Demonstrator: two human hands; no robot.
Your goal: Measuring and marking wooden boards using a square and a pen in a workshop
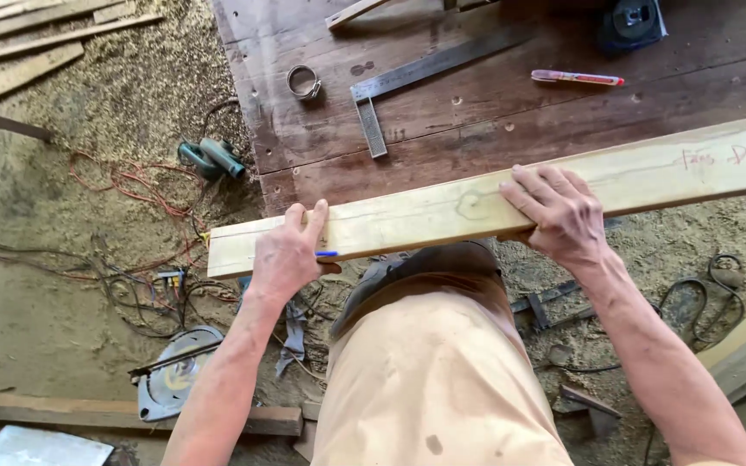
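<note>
Two bare hands rest on one long pale sawn wooden plank [442, 207], which lies slantwise across the near edge of the dark brown wooden tabletop [494, 112], its left end jutting out over the sawdust-covered floor [88, 198] and its right end running out of view. The left hand [287, 255] lies flat over the plank's near edge close to the left end, fingers spread, with a blue pen or pencil [327, 254] showing at the thumb; its grip looks loose, pressing rather than clasping. The right hand [559, 211] sits further right, palm down on the top face, fingers spread and curling over the near edge, holding the plank down.

The plank looks stiff and fairly thick, likely of moderate weight, with a dry, rough face that should not slip; being long, it would handle best taken with both hands well apart, near the middle of its length. A knot shows between the hands.

Red handwriting marks the plank's face near its right end. On the tabletop, far from the hands, lie a steel try square [407, 86], a metal ring clamp [303, 82] and a red-and-white marker pen [577, 78]. On the floor at left lie a green power tool [211, 158] and tangled red cables [144, 190].
</note>
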